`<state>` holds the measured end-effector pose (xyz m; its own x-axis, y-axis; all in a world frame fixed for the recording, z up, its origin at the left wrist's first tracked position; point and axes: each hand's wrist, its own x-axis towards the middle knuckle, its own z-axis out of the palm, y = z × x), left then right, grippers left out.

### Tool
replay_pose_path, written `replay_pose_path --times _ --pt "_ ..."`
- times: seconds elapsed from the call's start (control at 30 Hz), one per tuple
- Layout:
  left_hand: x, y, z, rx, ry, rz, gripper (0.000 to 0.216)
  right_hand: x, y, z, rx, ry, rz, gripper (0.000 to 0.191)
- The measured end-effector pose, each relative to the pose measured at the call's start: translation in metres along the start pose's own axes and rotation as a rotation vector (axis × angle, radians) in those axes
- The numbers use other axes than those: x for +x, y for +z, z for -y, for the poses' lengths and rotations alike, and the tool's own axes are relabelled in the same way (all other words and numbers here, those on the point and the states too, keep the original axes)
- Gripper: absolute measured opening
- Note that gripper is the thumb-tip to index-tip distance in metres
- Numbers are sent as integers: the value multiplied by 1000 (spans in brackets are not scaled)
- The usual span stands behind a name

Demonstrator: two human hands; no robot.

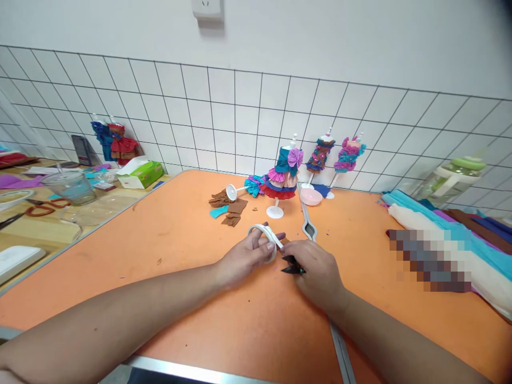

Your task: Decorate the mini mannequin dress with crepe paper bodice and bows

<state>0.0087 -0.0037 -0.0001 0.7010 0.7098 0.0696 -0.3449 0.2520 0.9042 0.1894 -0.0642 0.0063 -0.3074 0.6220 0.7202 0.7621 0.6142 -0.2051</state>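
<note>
My left hand (248, 257) is closed around a roll of white tape (270, 234), which stands on edge between the thumb and fingers. At the roll's right side, the fingertips of my right hand (320, 269) meet the free end of the tape. Tucked in that same right hand are small black-bladed snips (292, 265), their blades pointing left and spread apart; the handle is hidden by the palm. Beyond my hands stands a small white dress form (276, 212) wearing a layered dress (282, 173) of teal, pink, purple and red crepe paper.
Brown crepe paper strips (234, 213) and a tipped-over dress form (232, 192) lie behind my left hand. A pink bowl (311, 197) stands near the wall. Rolled crepe paper (452, 250) and a bottle (452, 178) are at right. Orange-handled scissors (48, 208) and a tissue pack (142, 173) are at left.
</note>
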Motion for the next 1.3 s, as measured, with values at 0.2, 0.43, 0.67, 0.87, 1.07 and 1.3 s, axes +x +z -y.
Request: replay_pose_path --times 0.2,0.43,0.67,0.87,1.07,1.3 --pt "1 0 -3 140 11 -152 64 -1 1 0 43 -93 108 30" --pt "1 3 1 258 -45 -71 68 1 -4 -3 175 130 23 19" --pt "-3 9 -1 286 -64 -40 72 4 1 -1 188 322 132 13" --pt "-5 9 1 347 -88 -1 76 8 2 -2 279 449 192 5" --pt "-3 11 0 478 -11 -22 36 4 -1 -3 134 326 219 19" --pt "-3 4 -7 961 18 -143 14 7 -4 -2 68 340 191 16"
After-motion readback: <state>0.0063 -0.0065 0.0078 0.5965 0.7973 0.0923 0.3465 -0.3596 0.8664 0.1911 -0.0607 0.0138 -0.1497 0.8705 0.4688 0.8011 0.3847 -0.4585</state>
